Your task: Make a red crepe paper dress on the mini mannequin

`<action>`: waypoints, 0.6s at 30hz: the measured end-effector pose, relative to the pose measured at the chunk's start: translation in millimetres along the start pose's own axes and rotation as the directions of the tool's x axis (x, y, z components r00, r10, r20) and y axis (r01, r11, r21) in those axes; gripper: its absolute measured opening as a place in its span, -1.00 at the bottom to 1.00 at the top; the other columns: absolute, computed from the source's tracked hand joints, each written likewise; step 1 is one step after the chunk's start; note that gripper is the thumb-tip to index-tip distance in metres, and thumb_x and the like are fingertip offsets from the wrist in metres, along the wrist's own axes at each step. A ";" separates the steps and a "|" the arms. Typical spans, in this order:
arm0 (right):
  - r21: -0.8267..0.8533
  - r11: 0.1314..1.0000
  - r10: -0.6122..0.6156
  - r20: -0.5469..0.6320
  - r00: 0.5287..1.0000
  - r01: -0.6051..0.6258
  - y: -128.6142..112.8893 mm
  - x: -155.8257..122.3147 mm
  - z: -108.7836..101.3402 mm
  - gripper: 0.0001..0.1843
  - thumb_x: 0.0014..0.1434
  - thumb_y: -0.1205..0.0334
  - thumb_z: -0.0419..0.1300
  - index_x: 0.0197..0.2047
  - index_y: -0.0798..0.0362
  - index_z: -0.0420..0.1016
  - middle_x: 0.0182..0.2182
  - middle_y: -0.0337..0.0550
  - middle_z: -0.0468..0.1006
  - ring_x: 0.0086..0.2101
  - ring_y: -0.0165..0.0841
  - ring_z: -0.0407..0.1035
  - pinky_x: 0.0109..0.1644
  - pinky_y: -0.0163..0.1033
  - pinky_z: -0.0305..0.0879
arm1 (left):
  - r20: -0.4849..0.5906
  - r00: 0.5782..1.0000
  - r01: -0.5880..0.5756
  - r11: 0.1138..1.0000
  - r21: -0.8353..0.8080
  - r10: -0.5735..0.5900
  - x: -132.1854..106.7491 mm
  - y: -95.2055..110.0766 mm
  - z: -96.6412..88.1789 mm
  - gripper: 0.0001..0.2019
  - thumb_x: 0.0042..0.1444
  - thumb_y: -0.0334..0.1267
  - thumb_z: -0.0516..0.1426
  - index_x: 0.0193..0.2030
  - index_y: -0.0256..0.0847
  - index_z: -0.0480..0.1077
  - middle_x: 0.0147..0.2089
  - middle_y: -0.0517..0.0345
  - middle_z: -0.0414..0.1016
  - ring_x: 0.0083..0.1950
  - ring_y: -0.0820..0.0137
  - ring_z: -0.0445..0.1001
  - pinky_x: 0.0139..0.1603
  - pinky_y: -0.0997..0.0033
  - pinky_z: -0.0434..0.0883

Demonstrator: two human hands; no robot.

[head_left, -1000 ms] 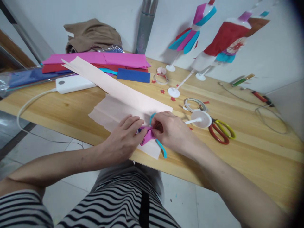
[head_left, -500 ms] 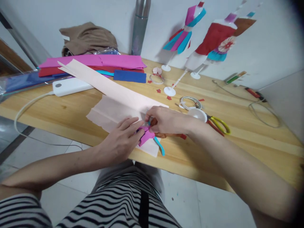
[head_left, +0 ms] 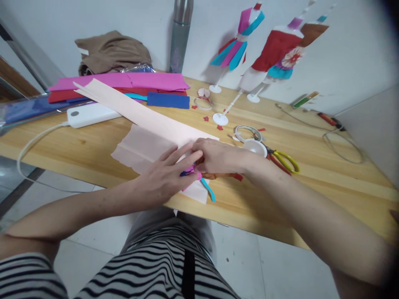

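My left hand (head_left: 163,176) lies with its fingers stretched out over small magenta paper scraps (head_left: 198,177); its fingertips reach my right hand. My right hand (head_left: 215,155) is curled, thumb and fingers drawn together at the scraps; what they pinch is hidden. Under both hands is a pale pink sheet of crepe paper (head_left: 134,143), with a long folded pale pink strip (head_left: 137,112) running behind it. A turquoise paper strip (head_left: 209,192) pokes out below my hands. Brown paper (head_left: 220,176) shows under my right wrist, beside a red scrap (head_left: 238,177).
Scissors (head_left: 287,162), a tape roll (head_left: 247,133) and a white round piece (head_left: 255,148) lie by my right forearm. Dressed mannequins (head_left: 262,58) stand behind. Folded coloured papers (head_left: 124,81), a white power strip (head_left: 93,115) and a bottle (head_left: 180,41) are at the back left.
My left hand has slid right and its fingers have straightened, covering more of the magenta scraps. My right hand stays nearly in place. The whole view has shifted slightly.
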State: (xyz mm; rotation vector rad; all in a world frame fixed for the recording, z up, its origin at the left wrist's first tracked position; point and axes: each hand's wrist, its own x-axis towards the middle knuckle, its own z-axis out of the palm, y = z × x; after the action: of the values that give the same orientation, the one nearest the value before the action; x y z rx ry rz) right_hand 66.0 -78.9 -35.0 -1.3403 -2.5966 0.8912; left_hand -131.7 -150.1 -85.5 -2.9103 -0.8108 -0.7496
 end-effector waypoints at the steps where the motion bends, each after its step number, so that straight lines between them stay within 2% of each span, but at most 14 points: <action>1: -0.036 0.999 0.041 0.089 0.995 -0.038 -1.3 -0.5 -1.2 -0.85 -0.14 0.47 0.28 -0.55 0.04 0.45 -0.62 -0.22 0.43 -0.57 -0.40 0.29 -0.50 -0.27 0.12 | 0.016 1.000 0.009 1.000 0.018 -0.009 0.2 -1.5 0.8 -0.69 0.24 -0.49 0.03 0.06 -0.18 0.42 0.40 -0.11 0.23 0.52 0.00 -0.03 0.44 -0.14 0.14; 2: -0.089 0.994 0.086 0.170 0.982 -0.071 -3.1 -0.9 -2.7 -0.88 -0.10 0.45 0.27 -0.51 0.04 0.46 -0.59 -0.20 0.45 -0.55 -0.38 0.31 -0.49 -0.27 0.12 | 0.026 0.999 0.020 1.000 0.024 -0.020 -0.1 -2.9 1.2 -0.70 0.23 -0.49 0.04 0.04 -0.17 0.43 0.41 -0.08 0.23 0.52 0.00 -0.02 0.44 -0.14 0.13; 3: -0.126 0.989 0.107 0.199 0.974 -0.083 -5.1 -1.2 -4.4 -0.90 -0.07 0.43 0.26 -0.46 0.05 0.48 -0.53 -0.16 0.49 -0.51 -0.36 0.34 -0.47 -0.27 0.14 | 0.034 0.999 0.029 0.999 0.015 -0.029 -0.8 -4.3 1.1 -0.70 0.21 -0.50 0.06 0.02 -0.17 0.45 0.41 -0.06 0.22 0.52 0.00 -0.01 0.44 -0.14 0.13; 5: -0.169 0.982 0.115 0.180 0.977 -0.084 -8.8 -1.5 -7.2 -0.86 -0.07 0.43 0.27 -0.37 0.06 0.50 -0.38 -0.08 0.55 -0.40 -0.30 0.41 -0.41 -0.26 0.20 | 0.026 0.998 0.056 0.998 -0.033 -0.055 -2.9 -6.9 -0.1 -0.66 0.16 -0.54 0.06 0.01 -0.18 0.47 0.41 -0.07 0.22 0.50 0.03 0.03 0.44 -0.09 0.16; 8: -0.205 0.974 0.137 0.208 0.968 -0.094 -11.5 -1.1 -9.2 -0.81 -0.05 0.41 0.28 -0.29 0.07 0.51 -0.24 -0.02 0.58 -0.32 -0.26 0.45 -0.36 -0.25 0.26 | 0.029 0.997 0.080 0.994 -0.074 -0.078 -5.3 -10.5 -2.6 -0.52 0.11 -0.60 0.06 0.12 -0.14 0.44 0.42 -0.09 0.19 0.50 0.04 0.05 0.43 -0.07 0.20; 11: -0.225 0.970 0.146 0.225 0.963 -0.094 -11.8 -0.7 -9.6 -0.86 -0.02 0.37 0.27 -0.32 0.05 0.47 -0.23 -0.02 0.57 -0.29 -0.24 0.46 -0.31 -0.25 0.28 | 0.071 0.997 0.047 0.998 -0.052 -0.044 -6.5 -13.1 -3.2 -0.50 0.14 -0.56 0.10 0.18 -0.10 0.41 0.41 -0.10 0.21 0.51 -0.03 0.01 0.42 -0.16 0.18; 18: -0.149 0.987 0.094 0.227 0.969 -0.060 -6.8 -3.4 -11.9 -0.89 0.01 0.35 0.25 -0.32 0.05 0.45 -0.23 -0.08 0.56 -0.32 -0.31 0.43 -0.31 -0.27 0.27 | 0.059 0.997 0.048 0.996 -0.070 -0.044 -8.1 -16.3 1.7 -0.58 0.08 -0.60 0.10 0.04 -0.18 0.47 0.36 -0.14 0.27 0.48 -0.03 0.08 0.40 -0.13 0.22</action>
State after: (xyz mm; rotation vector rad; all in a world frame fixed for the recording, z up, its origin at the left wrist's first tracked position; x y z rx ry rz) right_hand 67.1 -79.1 -20.9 -1.4626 -2.8503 0.9451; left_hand -145.1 -139.7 -92.4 -2.9990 -0.8767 -0.7153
